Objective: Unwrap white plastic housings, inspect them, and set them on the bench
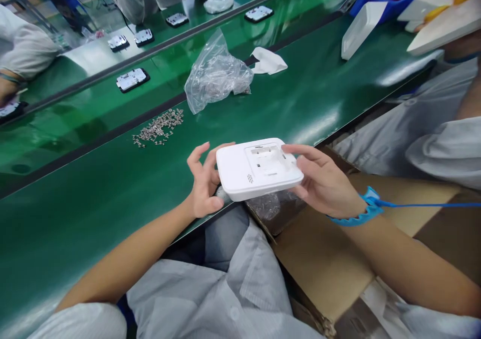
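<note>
A white plastic device housing (240,171) is tilted above the near edge of the green bench, its face with a recessed compartment and a small speaker grille turned up. My right hand (325,179) grips its right end, thumb and index finger by the recess and other fingers underneath. My left hand (205,181) is at the left end with fingers apart, some partly hidden behind the housing; whether they touch it I cannot tell. Beside the left thumb shows a small pale rounded thing (222,194), mostly hidden. A blue wrist strap (370,209) with a cord circles my right wrist.
On the green bench (124,179) lie a pile of small metal screws (160,127), a clear plastic bag (218,73) and a white paper (268,61). A conveyor behind carries circuit-board units (132,79). A cardboard box (326,259) stands below right. Co-workers sit across and at right.
</note>
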`<state>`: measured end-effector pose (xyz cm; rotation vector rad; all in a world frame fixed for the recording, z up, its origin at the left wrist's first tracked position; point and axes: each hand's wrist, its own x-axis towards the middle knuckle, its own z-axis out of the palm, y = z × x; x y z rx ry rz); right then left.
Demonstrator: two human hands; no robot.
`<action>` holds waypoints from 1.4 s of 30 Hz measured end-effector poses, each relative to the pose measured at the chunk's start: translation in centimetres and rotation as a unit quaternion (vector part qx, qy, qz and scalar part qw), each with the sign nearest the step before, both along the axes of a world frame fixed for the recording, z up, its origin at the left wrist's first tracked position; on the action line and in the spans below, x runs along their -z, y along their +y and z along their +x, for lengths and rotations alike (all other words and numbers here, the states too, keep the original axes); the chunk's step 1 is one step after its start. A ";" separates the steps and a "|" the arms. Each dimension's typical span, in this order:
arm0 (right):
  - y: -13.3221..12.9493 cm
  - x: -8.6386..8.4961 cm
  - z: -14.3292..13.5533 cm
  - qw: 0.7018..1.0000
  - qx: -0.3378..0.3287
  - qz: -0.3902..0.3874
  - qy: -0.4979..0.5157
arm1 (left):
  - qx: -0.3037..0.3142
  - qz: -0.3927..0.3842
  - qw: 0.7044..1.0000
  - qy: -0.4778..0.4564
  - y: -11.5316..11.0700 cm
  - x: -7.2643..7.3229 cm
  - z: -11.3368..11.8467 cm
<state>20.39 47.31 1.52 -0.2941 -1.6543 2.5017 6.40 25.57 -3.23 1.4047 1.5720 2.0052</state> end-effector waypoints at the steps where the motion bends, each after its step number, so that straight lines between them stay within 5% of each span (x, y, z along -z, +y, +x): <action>1: 0.0 -0.1 -0.1 0.999 -0.004 -0.035 -0.018 | 0.013 -0.019 1.000 0.004 -0.1 -0.1 -0.1; 5: 0.2 -0.3 0.0 0.996 -0.004 -0.079 -0.038 | -0.043 -0.091 0.991 0.089 -0.3 -0.7 -0.3; 12: 0.5 -0.8 0.6 0.997 -0.029 -0.074 -0.014 | -0.099 -0.086 0.971 0.198 -0.2 -1.0 -0.9; 25: 0.4 -0.2 0.7 0.997 -0.050 -0.053 0.040 | -0.140 -0.091 0.960 0.224 -0.1 -1.3 -0.4; 33: -3.6 1.1 0.5 0.998 0.005 -0.039 0.044 | -0.333 -0.125 0.874 0.332 1.1 -0.9 1.8; 38: -3.8 1.5 0.0 0.997 0.029 -0.067 0.012 | -0.356 -0.179 0.834 0.382 1.3 -0.7 2.1; 42: -1.2 1.6 -1.3 0.992 0.094 -0.083 0.004 | -0.344 -0.221 0.834 0.372 0.9 -0.7 2.0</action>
